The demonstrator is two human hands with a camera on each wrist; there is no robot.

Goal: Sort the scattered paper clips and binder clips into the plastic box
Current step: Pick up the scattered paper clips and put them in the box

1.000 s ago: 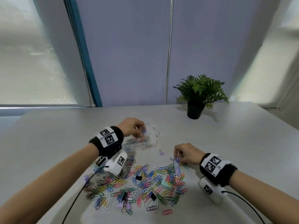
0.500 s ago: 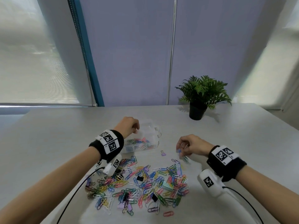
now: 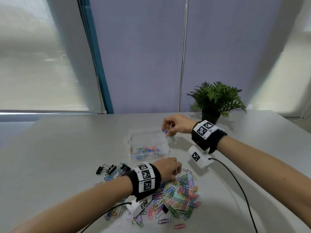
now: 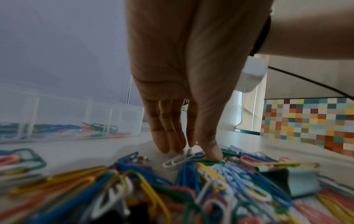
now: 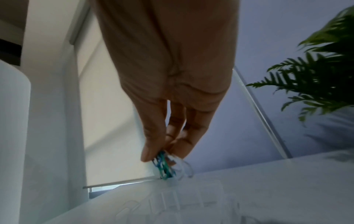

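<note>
A heap of coloured paper clips (image 3: 178, 197) lies on the grey table (image 3: 58, 157), with a mint binder clip (image 3: 178, 196) in it. Behind the heap stands the clear plastic box (image 3: 165, 149), holding several clips. My left hand (image 3: 175, 180) reaches down into the heap's far edge. In the left wrist view its straight fingers (image 4: 168, 145) and thumb touch the clips beside a white paper clip (image 4: 178, 159). My right hand (image 3: 166, 130) hovers over the box's far right corner and pinches a few blue, green and white paper clips (image 5: 162, 165) between thumb and fingers.
Black binder clips (image 3: 107, 169) lie left of the heap. A potted plant (image 3: 215, 101) stands at the back right, just behind my right wrist. Cables (image 3: 235, 182) run from both wrist cameras across the table.
My left hand left the box and came down onto the heap. My right hand lifted clips off the heap and carried them up over the box.
</note>
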